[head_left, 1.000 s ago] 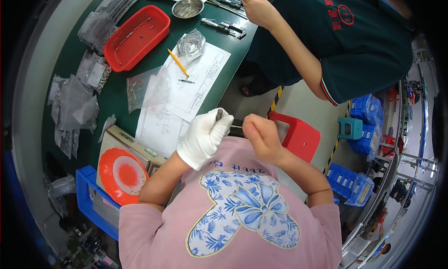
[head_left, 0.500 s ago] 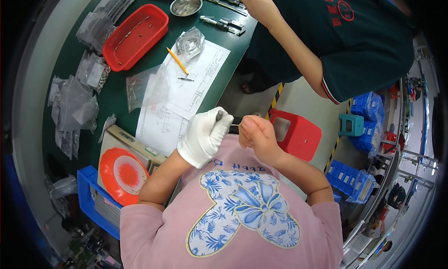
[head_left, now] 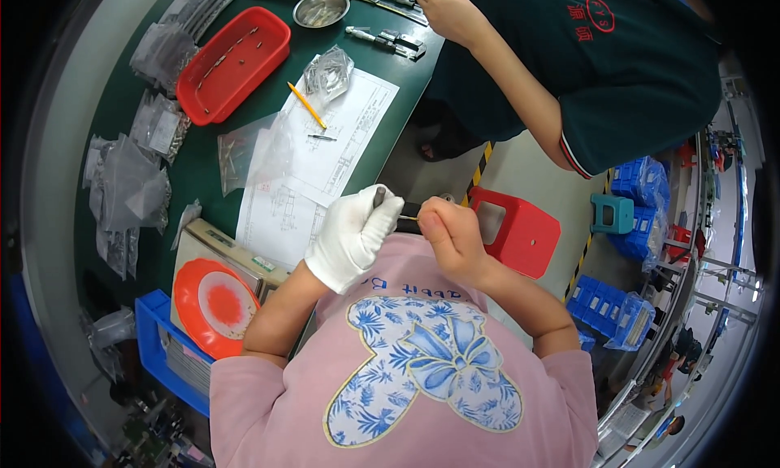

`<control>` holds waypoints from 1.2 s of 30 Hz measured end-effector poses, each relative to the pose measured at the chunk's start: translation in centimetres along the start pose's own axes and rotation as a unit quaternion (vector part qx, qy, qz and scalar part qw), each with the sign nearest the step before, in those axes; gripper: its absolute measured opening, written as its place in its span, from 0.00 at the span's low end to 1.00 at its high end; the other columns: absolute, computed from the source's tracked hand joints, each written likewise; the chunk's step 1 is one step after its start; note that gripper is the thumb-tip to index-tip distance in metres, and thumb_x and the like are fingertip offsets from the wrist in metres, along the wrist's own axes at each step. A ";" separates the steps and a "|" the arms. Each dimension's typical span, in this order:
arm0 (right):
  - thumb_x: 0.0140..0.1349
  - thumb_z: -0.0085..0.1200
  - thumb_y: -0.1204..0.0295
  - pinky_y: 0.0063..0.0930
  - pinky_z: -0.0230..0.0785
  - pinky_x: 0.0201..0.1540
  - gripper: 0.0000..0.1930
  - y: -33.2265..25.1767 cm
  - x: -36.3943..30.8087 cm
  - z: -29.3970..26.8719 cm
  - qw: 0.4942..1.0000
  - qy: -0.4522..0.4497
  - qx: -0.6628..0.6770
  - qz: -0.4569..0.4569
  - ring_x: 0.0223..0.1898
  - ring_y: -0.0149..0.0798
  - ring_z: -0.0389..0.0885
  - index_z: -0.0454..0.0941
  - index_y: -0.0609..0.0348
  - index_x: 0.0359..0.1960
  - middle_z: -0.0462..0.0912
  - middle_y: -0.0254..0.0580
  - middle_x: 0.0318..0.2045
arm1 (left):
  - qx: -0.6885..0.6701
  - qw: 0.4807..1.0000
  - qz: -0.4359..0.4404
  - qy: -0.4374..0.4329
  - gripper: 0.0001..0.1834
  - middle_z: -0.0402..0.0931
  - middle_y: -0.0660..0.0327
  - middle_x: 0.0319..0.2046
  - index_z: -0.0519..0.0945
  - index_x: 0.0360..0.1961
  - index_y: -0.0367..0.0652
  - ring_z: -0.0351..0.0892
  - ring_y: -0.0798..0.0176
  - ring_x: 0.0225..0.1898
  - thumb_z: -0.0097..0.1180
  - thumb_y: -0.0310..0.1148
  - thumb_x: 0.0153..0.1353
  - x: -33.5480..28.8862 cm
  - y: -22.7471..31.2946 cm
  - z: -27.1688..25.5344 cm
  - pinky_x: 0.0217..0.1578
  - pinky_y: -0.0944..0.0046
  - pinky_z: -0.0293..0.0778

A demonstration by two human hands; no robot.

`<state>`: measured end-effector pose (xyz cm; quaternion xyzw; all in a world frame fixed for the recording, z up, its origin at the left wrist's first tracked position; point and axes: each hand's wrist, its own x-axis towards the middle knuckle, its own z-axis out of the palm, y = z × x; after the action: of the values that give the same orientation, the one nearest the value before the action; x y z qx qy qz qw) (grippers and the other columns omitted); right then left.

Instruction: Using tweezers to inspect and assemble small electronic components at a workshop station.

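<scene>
My left hand (head_left: 348, 239), in a white glove, is closed with thumb and fingers pinched together. A small dark grey metal piece (head_left: 379, 197) pokes out at the top of its fingers. Bare, my right hand (head_left: 452, 237) is curled around one end of a thin metal rod (head_left: 408, 218). This rod spans the short gap between the two hands, in front of my chest; both of its ends are hidden by fingers. Whether the grey piece and the rod are joined I cannot tell.
On the green table (head_left: 203, 159) lie drawings (head_left: 357, 135), a pencil (head_left: 307, 106), bagged parts (head_left: 328, 74), a red tray (head_left: 276, 49) and calipers. A scale (head_left: 195, 244) bears an orange dish (head_left: 187, 293). A co-worker (head_left: 520, 86) stands across; a red stool (head_left: 528, 232) is at right.
My right hand has turned slightly and its fingers have curled in more. The left glove has shifted a little, and the rod stays between the hands.
</scene>
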<state>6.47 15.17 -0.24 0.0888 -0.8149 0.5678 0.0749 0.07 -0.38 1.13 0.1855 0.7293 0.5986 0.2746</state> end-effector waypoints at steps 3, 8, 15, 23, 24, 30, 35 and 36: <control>0.61 0.37 0.65 0.19 0.55 0.19 0.15 -0.6 0.0 -0.5 0.867 -0.050 0.409 0.281 0.13 0.22 0.56 0.62 0.58 0.18 0.61 0.29 0.13 | 0.123 0.984 0.128 0.021 0.10 0.67 0.52 0.15 0.68 0.22 0.38 0.68 0.50 0.18 0.45 0.32 0.55 -0.2 0.7 -0.3 0.19 0.61 0.63; 0.61 0.37 0.64 0.18 0.57 0.19 0.15 -0.6 0.3 -1.9 0.776 -0.152 0.478 0.382 0.13 0.23 0.55 0.62 0.57 0.18 0.61 0.29 0.13 | 0.124 0.983 0.132 0.041 0.09 0.68 0.51 0.16 0.68 0.22 0.38 0.69 0.47 0.20 0.47 0.32 0.55 -0.3 0.5 -0.1 0.19 0.59 0.63; 0.50 0.50 0.70 0.25 0.60 0.20 0.07 0.1 1.1 -1.4 0.969 -0.028 -0.205 -0.136 0.14 0.35 0.65 0.67 0.57 0.20 0.66 0.35 0.13 | -0.218 0.967 -0.129 -0.037 0.16 0.61 0.65 0.11 0.66 0.17 0.41 0.59 0.69 0.13 0.43 0.37 0.58 -0.2 -0.6 -0.1 0.16 0.70 0.57; 0.48 0.50 0.77 0.24 0.62 0.20 0.03 0.3 0.8 -1.2 0.996 -0.042 -0.070 0.046 0.18 0.37 0.72 0.73 0.62 0.20 0.74 0.40 0.17 | -0.151 0.981 -0.091 0.078 0.17 0.58 0.70 0.12 0.64 0.16 0.42 0.55 0.77 0.14 0.42 0.39 0.59 -0.3 -0.7 0.8 0.15 0.74 0.53; 0.49 0.50 0.76 0.25 0.62 0.18 0.04 0.4 0.8 -0.9 0.996 -0.015 -0.075 0.046 0.17 0.39 0.72 0.72 0.62 0.19 0.74 0.40 0.17 | -0.145 0.982 -0.090 0.086 0.17 0.58 0.70 0.12 0.64 0.17 0.43 0.55 0.77 0.14 0.42 0.39 0.60 -0.3 -0.6 0.9 0.15 0.74 0.53; 0.52 0.48 0.75 0.19 0.62 0.19 0.05 1.4 0.5 -0.6 0.977 -0.030 0.138 0.162 0.16 0.31 0.72 0.73 0.63 0.22 0.73 0.40 0.16 | -0.162 0.977 -0.076 0.114 0.17 0.58 0.71 0.12 0.65 0.17 0.42 0.55 0.76 0.14 0.42 0.40 0.59 -0.7 -2.1 1.7 0.15 0.75 0.53; 0.51 0.49 0.78 0.18 0.63 0.20 0.02 1.8 2.4 -0.2 0.994 -0.106 0.009 0.030 0.18 0.28 0.73 0.73 0.63 0.25 0.74 0.39 0.18 | -0.266 0.947 -0.087 0.156 0.17 0.57 0.71 0.12 0.63 0.16 0.44 0.54 0.76 0.14 0.42 0.40 0.59 -2.4 -2.8 2.0 0.15 0.75 0.52; 0.51 0.49 0.78 0.18 0.63 0.20 0.02 2.0 3.1 -0.1 0.990 -0.113 -0.043 -0.074 0.19 0.28 0.73 0.73 0.63 0.25 0.75 0.40 0.19 | -0.270 0.942 -0.085 0.178 0.17 0.57 0.71 0.12 0.63 0.16 0.44 0.54 0.76 0.14 0.42 0.40 0.59 -2.7 -2.9 2.2 0.15 0.75 0.52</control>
<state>2.99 15.81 -1.36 0.2092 -0.8332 0.5111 0.0285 3.71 -0.94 -1.45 -0.0682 0.5901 0.7708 0.2303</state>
